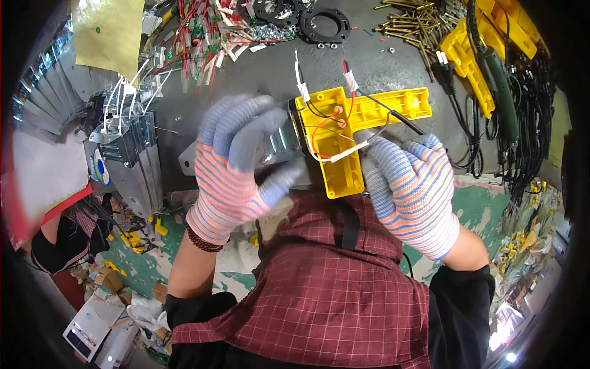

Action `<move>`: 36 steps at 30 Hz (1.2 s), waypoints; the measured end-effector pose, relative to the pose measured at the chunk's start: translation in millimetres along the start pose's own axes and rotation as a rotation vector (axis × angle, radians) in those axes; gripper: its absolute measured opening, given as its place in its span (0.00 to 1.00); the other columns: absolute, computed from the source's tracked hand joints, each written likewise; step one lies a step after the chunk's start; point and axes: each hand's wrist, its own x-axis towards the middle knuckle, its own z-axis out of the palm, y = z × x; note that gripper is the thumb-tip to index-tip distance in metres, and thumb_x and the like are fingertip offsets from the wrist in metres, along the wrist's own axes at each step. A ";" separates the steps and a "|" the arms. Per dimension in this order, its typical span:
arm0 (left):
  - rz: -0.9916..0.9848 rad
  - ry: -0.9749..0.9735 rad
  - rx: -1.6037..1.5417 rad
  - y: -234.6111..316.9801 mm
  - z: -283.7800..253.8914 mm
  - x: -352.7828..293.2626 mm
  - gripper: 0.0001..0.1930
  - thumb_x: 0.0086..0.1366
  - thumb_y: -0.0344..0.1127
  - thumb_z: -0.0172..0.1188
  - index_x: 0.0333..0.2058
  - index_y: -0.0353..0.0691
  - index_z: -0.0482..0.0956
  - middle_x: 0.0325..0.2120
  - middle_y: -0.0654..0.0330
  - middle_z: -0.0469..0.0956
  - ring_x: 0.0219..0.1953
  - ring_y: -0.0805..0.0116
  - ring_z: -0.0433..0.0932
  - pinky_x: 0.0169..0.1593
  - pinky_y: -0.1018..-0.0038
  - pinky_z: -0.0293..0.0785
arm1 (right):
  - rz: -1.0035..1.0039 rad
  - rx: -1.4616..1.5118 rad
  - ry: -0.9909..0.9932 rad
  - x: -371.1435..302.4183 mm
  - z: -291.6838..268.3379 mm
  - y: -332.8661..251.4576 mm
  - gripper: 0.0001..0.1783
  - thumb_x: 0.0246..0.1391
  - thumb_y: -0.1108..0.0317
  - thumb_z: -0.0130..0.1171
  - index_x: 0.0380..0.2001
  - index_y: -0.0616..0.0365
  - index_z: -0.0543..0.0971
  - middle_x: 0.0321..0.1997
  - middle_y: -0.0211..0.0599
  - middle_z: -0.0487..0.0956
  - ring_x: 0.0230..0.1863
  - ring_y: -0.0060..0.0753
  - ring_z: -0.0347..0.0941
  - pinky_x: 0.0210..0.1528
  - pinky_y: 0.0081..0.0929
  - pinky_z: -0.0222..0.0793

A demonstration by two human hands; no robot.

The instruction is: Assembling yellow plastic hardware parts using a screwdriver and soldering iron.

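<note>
A yellow plastic housing half [344,175], L-shaped and hollow, lies with its inside up in front of me. Red, black and white wires run through it, and a white sleeve [344,152] crosses its lower part. A black power cable [402,121] leaves near its arm. On its left a shiny metal body [284,142] joins it. Above that metal my left hand [236,163], in a striped glove, is blurred, its thumb and fingers apart. My right hand [409,181], gloved too, has curled fingers at the housing's right edge by the sleeve's end; their grip is hidden.
Metal assemblies with white wires [126,150] stand at the left. Red-and-white wire parts [209,31], black rings [324,26] and long screws [412,24] lie at the back. More yellow housings [470,61] and black cables [522,123] fill the right. Someone's arm shows at far left.
</note>
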 end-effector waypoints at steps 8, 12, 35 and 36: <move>0.175 -0.133 0.018 15.7 0.4 9.1 0.14 0.47 0.39 0.66 0.36 0.56 0.84 0.59 0.48 0.67 0.61 0.39 0.65 0.65 0.40 0.55 | 0.034 -0.022 0.018 3.6 6.4 -15.8 0.22 0.38 0.72 0.60 0.42 0.61 0.80 0.16 0.24 0.64 0.19 0.29 0.63 0.27 0.34 0.55; 0.245 -0.172 0.033 12.4 -1.6 9.2 0.16 0.47 0.37 0.64 0.38 0.53 0.83 0.59 0.42 0.67 0.60 0.35 0.66 0.64 0.39 0.57 | 0.030 -0.004 0.069 -1.8 13.4 -17.4 0.25 0.37 0.73 0.62 0.45 0.62 0.78 0.19 0.25 0.65 0.21 0.30 0.63 0.27 0.33 0.55; 0.044 -0.116 0.166 9.7 19.4 25.4 0.18 0.51 0.34 0.64 0.43 0.51 0.82 0.55 0.46 0.72 0.47 0.46 0.75 0.48 0.55 0.71 | -0.046 -0.212 -0.305 24.3 10.9 -34.3 0.09 0.43 0.68 0.58 0.32 0.54 0.77 0.16 0.30 0.70 0.20 0.35 0.68 0.31 0.38 0.63; 0.028 -0.147 0.182 9.2 18.1 25.0 0.17 0.51 0.34 0.64 0.43 0.51 0.82 0.55 0.47 0.72 0.48 0.46 0.75 0.48 0.55 0.71 | -0.037 -0.219 -0.344 26.6 9.7 -34.6 0.09 0.44 0.67 0.58 0.32 0.54 0.76 0.17 0.31 0.71 0.21 0.36 0.70 0.30 0.39 0.63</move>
